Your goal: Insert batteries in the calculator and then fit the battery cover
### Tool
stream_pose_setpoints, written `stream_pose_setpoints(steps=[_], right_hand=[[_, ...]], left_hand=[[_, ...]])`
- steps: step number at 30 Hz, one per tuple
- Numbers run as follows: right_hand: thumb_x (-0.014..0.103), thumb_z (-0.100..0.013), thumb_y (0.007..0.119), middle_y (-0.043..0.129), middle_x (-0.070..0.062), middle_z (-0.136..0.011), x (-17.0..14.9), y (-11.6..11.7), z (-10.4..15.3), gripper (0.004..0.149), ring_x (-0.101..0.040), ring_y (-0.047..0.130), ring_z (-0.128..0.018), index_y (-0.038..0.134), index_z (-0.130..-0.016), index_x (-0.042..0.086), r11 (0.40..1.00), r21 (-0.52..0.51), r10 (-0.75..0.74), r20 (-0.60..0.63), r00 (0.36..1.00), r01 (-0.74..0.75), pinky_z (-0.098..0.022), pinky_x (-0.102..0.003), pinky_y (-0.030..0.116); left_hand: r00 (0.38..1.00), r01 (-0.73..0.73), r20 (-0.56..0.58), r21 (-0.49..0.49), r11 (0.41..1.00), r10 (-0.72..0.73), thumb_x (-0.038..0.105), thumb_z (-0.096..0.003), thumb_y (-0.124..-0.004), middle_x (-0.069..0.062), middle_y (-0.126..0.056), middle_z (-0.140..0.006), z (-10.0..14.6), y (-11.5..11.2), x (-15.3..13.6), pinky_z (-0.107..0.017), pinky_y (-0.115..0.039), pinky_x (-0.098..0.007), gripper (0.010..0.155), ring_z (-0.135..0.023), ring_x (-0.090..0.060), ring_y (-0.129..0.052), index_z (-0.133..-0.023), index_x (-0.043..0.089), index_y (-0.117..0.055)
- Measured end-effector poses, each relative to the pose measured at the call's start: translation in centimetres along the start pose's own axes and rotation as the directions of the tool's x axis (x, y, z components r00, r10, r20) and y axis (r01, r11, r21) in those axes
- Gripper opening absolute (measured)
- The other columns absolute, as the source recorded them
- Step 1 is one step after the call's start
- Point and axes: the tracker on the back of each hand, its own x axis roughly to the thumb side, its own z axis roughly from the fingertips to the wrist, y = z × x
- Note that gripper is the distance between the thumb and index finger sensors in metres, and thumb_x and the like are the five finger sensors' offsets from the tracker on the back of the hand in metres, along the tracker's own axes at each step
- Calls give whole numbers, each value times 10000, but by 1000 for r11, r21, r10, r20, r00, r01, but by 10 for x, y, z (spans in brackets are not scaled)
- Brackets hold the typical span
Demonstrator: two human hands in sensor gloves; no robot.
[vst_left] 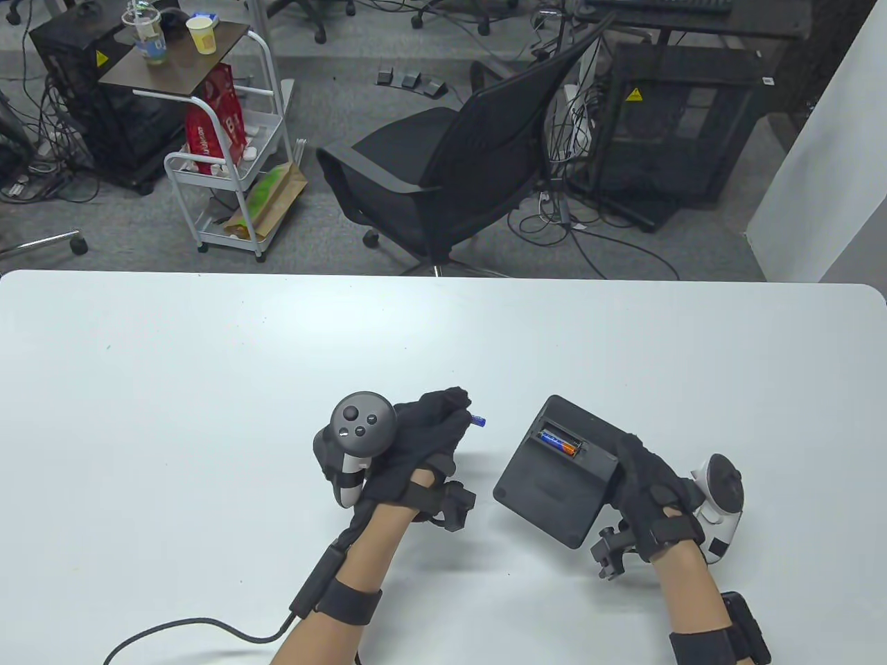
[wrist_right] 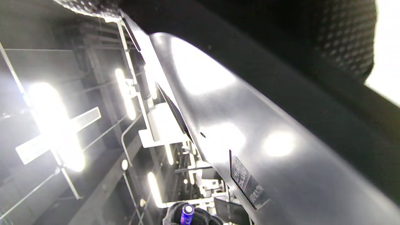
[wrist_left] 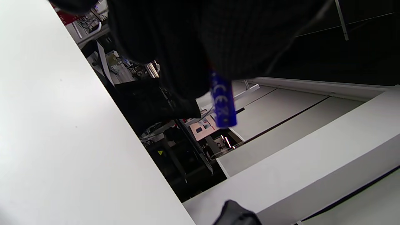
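A black calculator (vst_left: 554,478) is held face down and tilted, its back up, by my right hand (vst_left: 648,485), which grips its right edge. Its open battery bay holds one blue and orange battery (vst_left: 560,443). My left hand (vst_left: 423,443) is closed around a second blue battery (vst_left: 477,420), whose end sticks out of the fingers toward the calculator, a short gap away. In the left wrist view the blue battery (wrist_left: 223,104) pokes down from my gloved fingers. In the right wrist view the calculator's glossy back (wrist_right: 250,140) fills the frame. No battery cover shows.
The white table (vst_left: 208,388) stretches around both hands. A black cable (vst_left: 194,627) runs from my left forearm across the near left. A black office chair (vst_left: 443,173) and a white cart (vst_left: 229,138) stand beyond the table's far edge.
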Motion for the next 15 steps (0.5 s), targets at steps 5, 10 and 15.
stream_pose_setpoints(steps=[5, 10, 15], right_hand=[[447, -521, 641, 946, -284, -611, -2, 6, 0, 584, -469, 1028, -405, 690, -815, -55, 999, 34, 18, -12, 1000, -18, -271, -504, 885], [448, -523, 640, 945, -284, -611, -5, 13, 0, 586, -469, 1028, -404, 689, -817, -57, 996, 83, 30, -33, 999, -27, -272, -503, 884], [448, -523, 641, 946, -285, -610, -6, 18, 1, 586, -469, 1028, -403, 690, -817, -56, 993, 105, 55, -32, 998, -51, -269, -503, 885]], left_hand=[[991, 46, 129, -42, 998, -41, 390, -350, -952, -33, -1062, -680, 7, -13, 6, -618, -627, -599, 453, -766, -286, -892, -765, 209, -924], [951, 148, 279, -44, 988, -130, 412, -333, -960, -10, -1087, -640, 15, -31, 17, -622, -642, -583, 456, -758, -252, -912, -750, 229, -931], [914, 253, 339, -42, 967, -224, 424, -328, -962, 6, -1084, -642, 20, -43, 25, -627, -647, -574, 457, -761, -235, -914, -745, 237, -930]])
